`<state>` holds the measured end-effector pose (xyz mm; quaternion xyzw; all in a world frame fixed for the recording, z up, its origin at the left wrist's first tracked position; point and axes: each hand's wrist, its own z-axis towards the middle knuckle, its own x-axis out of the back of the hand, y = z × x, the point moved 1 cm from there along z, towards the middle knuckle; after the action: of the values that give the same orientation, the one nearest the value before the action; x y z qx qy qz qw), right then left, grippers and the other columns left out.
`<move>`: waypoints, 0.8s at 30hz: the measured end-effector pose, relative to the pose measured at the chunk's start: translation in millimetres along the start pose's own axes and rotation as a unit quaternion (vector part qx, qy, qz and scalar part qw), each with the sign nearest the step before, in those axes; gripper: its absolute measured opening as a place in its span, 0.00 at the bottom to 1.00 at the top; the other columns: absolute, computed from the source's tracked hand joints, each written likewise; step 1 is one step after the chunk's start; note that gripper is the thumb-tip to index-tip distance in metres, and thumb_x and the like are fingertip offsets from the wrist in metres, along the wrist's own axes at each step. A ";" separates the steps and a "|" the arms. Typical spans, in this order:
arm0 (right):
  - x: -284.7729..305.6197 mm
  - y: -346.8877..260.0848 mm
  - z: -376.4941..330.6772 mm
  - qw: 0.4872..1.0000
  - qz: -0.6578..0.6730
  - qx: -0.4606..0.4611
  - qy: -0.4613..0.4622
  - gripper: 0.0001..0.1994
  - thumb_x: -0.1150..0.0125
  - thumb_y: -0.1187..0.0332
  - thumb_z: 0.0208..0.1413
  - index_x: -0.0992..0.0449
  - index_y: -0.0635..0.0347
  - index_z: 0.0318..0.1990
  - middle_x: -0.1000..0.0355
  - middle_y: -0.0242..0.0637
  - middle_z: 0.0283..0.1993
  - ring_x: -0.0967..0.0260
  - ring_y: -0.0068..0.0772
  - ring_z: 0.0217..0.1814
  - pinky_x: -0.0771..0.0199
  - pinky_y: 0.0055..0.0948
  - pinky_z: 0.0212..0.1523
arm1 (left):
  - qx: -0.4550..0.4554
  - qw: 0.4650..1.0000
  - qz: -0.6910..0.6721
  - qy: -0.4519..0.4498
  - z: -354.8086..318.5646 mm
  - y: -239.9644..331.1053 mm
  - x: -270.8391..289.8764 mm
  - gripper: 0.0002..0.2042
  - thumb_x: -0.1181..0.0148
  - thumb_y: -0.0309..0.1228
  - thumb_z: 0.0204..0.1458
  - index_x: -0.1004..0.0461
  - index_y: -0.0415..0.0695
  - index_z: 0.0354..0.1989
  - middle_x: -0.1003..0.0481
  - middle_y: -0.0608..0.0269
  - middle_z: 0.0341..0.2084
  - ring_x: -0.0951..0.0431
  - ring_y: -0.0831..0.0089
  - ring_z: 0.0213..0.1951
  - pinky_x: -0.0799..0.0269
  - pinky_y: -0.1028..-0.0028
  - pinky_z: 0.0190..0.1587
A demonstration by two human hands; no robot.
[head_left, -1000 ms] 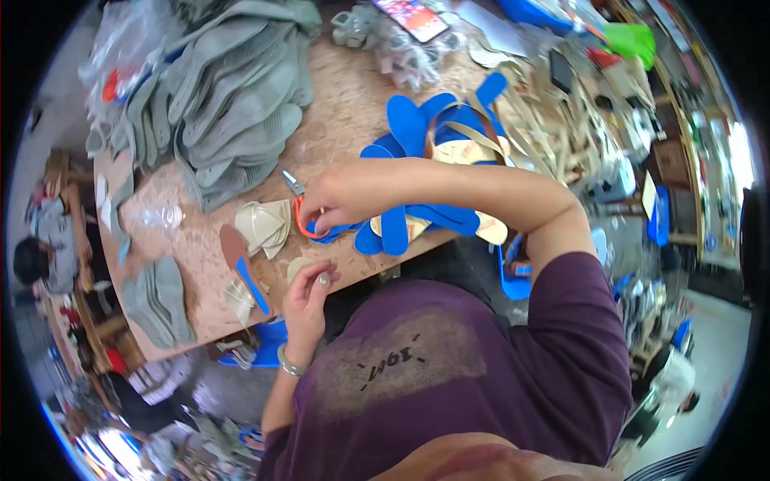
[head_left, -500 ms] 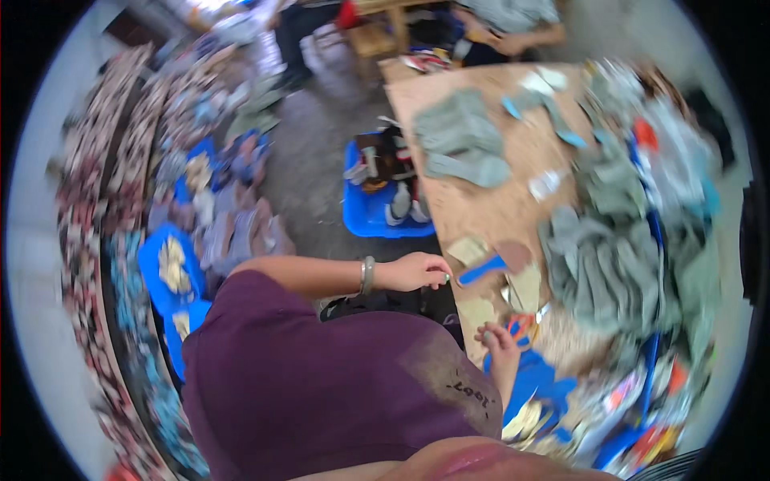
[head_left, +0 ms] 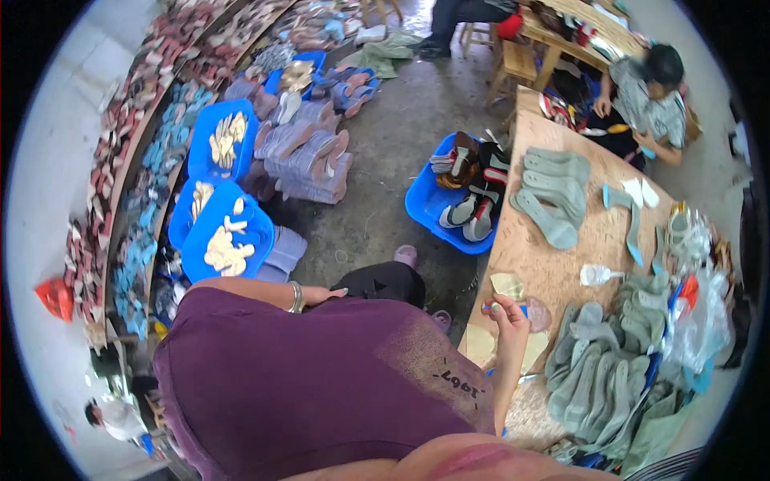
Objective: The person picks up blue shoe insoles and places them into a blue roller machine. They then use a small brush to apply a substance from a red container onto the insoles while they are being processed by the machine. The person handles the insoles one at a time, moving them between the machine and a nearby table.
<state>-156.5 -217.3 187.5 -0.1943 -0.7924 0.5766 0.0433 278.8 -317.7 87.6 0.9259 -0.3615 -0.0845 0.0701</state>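
Observation:
My left hand (head_left: 322, 295), a bracelet on its wrist, lies flat on my black trousers (head_left: 383, 282) and holds nothing. My right hand (head_left: 508, 313) is at the near edge of the wooden table (head_left: 561, 264), its fingers pinched on a small red and blue item (head_left: 484, 306) that I cannot make out. Beige cut insole pieces (head_left: 507, 284) lie around that hand, and a clear round piece (head_left: 539, 314) sits just to its right. A heap of grey-green insoles (head_left: 593, 369) is piled beyond my forearm.
A blue tray (head_left: 437, 210) with sandals stands on the concrete floor by the table. Two blue trays (head_left: 233, 240) of beige pieces and stacks of soles (head_left: 309, 160) lie to the left. Another person (head_left: 646, 88) works at the table's far end. More grey insoles (head_left: 553, 196) lie mid-table.
The view has swung away from the table toward the floor on my left. My left hand has come off the table onto my lap. My right hand stays at the table edge.

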 end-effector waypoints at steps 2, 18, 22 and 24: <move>-33.1 -10.5 22.5 0.999 0.003 -0.007 -0.042 0.11 0.44 0.74 0.55 0.27 0.67 0.45 0.27 0.37 0.39 0.29 0.25 0.40 0.28 0.24 0.43 | 0.026 0.999 0.037 -0.019 3.6 3.1 20.2 0.37 0.53 0.60 0.52 0.38 0.38 0.58 0.33 0.54 0.54 0.31 0.66 0.53 0.37 0.68 0.54; -263.8 47.3 276.3 0.928 -0.293 -0.139 -0.183 0.10 0.41 0.71 0.52 0.24 0.64 0.42 0.26 0.30 0.31 0.29 0.20 0.28 0.33 0.19 0.30 | -0.588 0.785 -0.108 0.159 -155.6 173.0 243.6 0.17 0.46 0.29 0.53 0.33 0.38 0.51 0.31 0.57 0.47 0.30 0.66 0.50 0.36 0.69 0.53; -261.4 59.1 341.2 0.889 -0.375 -0.160 -0.209 0.11 0.41 0.70 0.51 0.25 0.64 0.42 0.26 0.31 0.30 0.29 0.21 0.26 0.33 0.20 0.29 | -0.834 0.532 -0.058 0.137 -275.8 211.9 273.1 0.15 0.40 0.36 0.51 0.29 0.42 0.44 0.29 0.58 0.40 0.26 0.68 0.40 0.31 0.70 0.43; -262.7 67.5 374.8 0.869 -0.407 -0.181 -0.213 0.12 0.41 0.70 0.51 0.25 0.65 0.43 0.25 0.33 0.31 0.29 0.21 0.26 0.32 0.21 0.28 | -0.899 0.428 -0.082 0.048 -319.6 222.6 285.5 0.13 0.39 0.38 0.50 0.26 0.44 0.39 0.28 0.59 0.38 0.25 0.69 0.38 0.30 0.70 0.40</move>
<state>-6.9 -629.9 41.3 0.2690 -0.8817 0.3816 0.0684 405.5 -652.4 411.8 0.3666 0.0003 -0.3223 0.8728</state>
